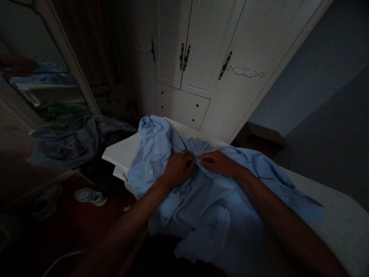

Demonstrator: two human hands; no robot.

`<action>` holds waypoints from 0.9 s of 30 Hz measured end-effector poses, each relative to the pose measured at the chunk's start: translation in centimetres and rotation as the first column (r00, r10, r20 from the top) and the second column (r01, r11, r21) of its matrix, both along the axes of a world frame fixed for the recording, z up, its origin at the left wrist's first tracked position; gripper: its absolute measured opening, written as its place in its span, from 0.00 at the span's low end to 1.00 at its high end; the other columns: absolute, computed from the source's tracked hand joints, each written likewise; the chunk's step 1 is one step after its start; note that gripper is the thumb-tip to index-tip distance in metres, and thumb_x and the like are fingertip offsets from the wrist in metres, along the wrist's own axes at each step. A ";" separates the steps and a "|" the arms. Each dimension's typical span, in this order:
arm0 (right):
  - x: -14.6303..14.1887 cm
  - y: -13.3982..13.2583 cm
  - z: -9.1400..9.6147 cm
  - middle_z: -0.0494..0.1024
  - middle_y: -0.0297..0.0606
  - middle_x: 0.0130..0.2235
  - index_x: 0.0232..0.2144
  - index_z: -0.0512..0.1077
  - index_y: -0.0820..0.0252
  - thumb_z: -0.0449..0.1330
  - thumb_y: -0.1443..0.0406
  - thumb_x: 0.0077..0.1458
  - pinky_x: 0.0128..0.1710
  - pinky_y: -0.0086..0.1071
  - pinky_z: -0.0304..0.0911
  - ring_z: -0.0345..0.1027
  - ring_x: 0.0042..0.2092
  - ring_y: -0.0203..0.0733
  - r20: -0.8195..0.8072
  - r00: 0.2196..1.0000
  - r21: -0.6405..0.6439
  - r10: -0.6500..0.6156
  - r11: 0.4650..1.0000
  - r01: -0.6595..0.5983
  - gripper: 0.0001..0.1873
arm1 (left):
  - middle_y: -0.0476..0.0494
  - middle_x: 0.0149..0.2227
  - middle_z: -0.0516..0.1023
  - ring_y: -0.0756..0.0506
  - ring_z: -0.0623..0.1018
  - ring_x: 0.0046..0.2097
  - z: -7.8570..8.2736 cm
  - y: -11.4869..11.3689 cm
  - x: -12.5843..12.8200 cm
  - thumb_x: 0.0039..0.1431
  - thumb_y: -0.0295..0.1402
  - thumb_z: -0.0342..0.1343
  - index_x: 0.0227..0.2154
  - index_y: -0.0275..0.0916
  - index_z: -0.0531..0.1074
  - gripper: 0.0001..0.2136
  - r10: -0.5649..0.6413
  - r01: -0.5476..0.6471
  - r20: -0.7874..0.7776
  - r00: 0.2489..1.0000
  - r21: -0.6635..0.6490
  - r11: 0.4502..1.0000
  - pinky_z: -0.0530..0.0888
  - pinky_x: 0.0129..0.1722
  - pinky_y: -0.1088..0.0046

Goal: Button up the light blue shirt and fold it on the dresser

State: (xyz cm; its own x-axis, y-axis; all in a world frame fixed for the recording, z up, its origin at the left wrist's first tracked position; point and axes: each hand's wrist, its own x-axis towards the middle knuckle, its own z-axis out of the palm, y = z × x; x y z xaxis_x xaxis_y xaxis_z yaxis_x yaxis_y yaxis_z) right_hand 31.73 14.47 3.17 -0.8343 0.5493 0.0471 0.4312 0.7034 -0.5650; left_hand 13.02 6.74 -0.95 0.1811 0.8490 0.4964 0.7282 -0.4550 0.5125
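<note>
A light blue button-up shirt (210,196) lies spread over a white table, its lower front hanging past the near edge. Near the collar, my left hand (180,167) pinches the shirt's front edge, with a ring on one finger. Opposite it, my right hand (217,162) grips the other front edge, fingertips close to the left ones. Whether a button sits between the fingertips is too dark and small to tell. Below the hands the front hangs open, showing white buttons on one side and buttonholes on the other. One sleeve with a buttoned cuff (155,163) lies at the left.
The white table (122,150) runs from left to right. Behind it stands a white wardrobe (184,50) with dark handles. Grey and green clothes (72,134) are heaped at the left near a mirror (43,57). A shoe (90,196) lies on the red floor.
</note>
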 end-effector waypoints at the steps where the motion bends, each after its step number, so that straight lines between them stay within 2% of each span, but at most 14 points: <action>1: 0.0 0.1 0.0 0.69 0.32 0.23 0.25 0.73 0.61 0.53 0.59 0.58 0.28 0.29 0.54 0.61 0.27 0.35 -0.003 1.000 -0.018 0.004 1.000 -0.004 0.16 | 0.42 0.39 0.77 0.44 0.76 0.41 0.0 0.0 0.0 0.59 0.27 0.52 0.34 0.38 0.75 0.06 0.001 -0.001 0.005 1.000 -0.001 1.000 0.72 0.44 0.67; 9: 0.3 0.2 -1.7 0.74 0.34 0.28 0.31 0.75 0.61 0.57 0.50 0.56 0.31 0.30 0.61 0.66 0.30 0.38 -0.149 0.985 -0.262 -0.083 0.964 0.041 0.20 | 0.42 0.39 0.77 0.44 0.76 0.42 -0.4 0.4 -0.4 0.59 0.29 0.51 0.35 0.37 0.74 0.07 -0.087 0.088 0.062 0.994 -0.016 0.996 0.72 0.44 0.67; 13: 0.1 -0.3 -2.3 0.76 0.34 0.28 0.31 0.76 0.61 0.58 0.51 0.56 0.32 0.29 0.62 0.68 0.31 0.38 -0.212 0.964 -0.238 -0.160 0.965 0.107 0.19 | 0.43 0.38 0.76 0.44 0.76 0.41 -0.4 0.5 -0.4 0.56 0.35 0.59 0.35 0.38 0.74 0.07 -0.088 0.093 0.107 0.990 -0.037 0.995 0.72 0.43 0.67; 15: -0.1 -0.5 -2.4 0.77 0.35 0.29 0.32 0.77 0.61 0.59 0.52 0.55 0.33 0.30 0.63 0.70 0.32 0.39 -0.252 0.948 -0.188 -0.194 0.971 0.148 0.17 | 0.43 0.36 0.75 0.45 0.76 0.38 -0.5 0.6 -0.4 0.56 0.37 0.59 0.33 0.37 0.74 0.08 -0.054 0.060 0.113 0.992 -0.052 0.997 0.72 0.40 0.68; 17: -0.3 -0.8 -2.4 0.78 0.36 0.32 0.37 0.77 0.60 0.61 0.55 0.56 0.35 0.31 0.64 0.71 0.33 0.39 -0.304 0.930 -0.102 -0.207 0.978 0.184 0.15 | 0.43 0.34 0.75 0.46 0.75 0.36 -0.6 0.6 -0.4 0.58 0.36 0.58 0.31 0.37 0.74 0.07 -0.033 0.039 0.115 0.993 -0.056 0.998 0.71 0.39 0.69; 20: -0.3 -1.1 -2.4 0.78 0.39 0.39 0.47 0.75 0.57 0.58 0.59 0.60 0.40 0.34 0.66 0.71 0.39 0.41 -0.333 0.940 0.133 -0.081 0.982 0.131 0.15 | 0.44 0.35 0.75 0.47 0.74 0.36 -0.7 0.7 -0.4 0.58 0.33 0.58 0.31 0.37 0.74 0.05 -0.025 0.031 0.116 0.993 -0.050 0.998 0.71 0.38 0.70; 23: -0.2 -1.3 -2.5 0.76 0.40 0.42 0.48 0.76 0.52 0.51 0.61 0.66 0.40 0.32 0.65 0.70 0.41 0.40 -0.214 0.975 0.371 0.056 0.928 0.028 0.15 | 0.46 0.33 0.74 0.47 0.74 0.35 -0.7 0.8 -0.4 0.58 0.33 0.59 0.32 0.37 0.74 0.04 -0.021 0.027 0.098 0.995 -0.064 0.998 0.70 0.37 0.71; 27: 0.3 -0.9 -2.9 0.76 0.40 0.38 0.43 0.78 0.53 0.50 0.61 0.67 0.38 0.30 0.63 0.68 0.38 0.39 -0.131 0.991 0.511 0.013 0.857 0.056 0.16 | 0.45 0.35 0.75 0.48 0.74 0.35 -0.9 0.9 -0.4 0.57 0.31 0.60 0.34 0.37 0.75 0.04 -0.027 0.037 0.127 0.991 -0.072 0.997 0.70 0.37 0.72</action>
State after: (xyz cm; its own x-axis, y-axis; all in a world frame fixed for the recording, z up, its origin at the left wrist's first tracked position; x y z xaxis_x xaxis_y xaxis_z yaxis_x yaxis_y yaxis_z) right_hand 32.02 13.53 0.26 -0.7906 0.4360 0.4301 0.3999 0.8994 -0.1765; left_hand 12.60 7.61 -1.88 0.1487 0.8788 0.4534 0.6413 -0.4347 0.6323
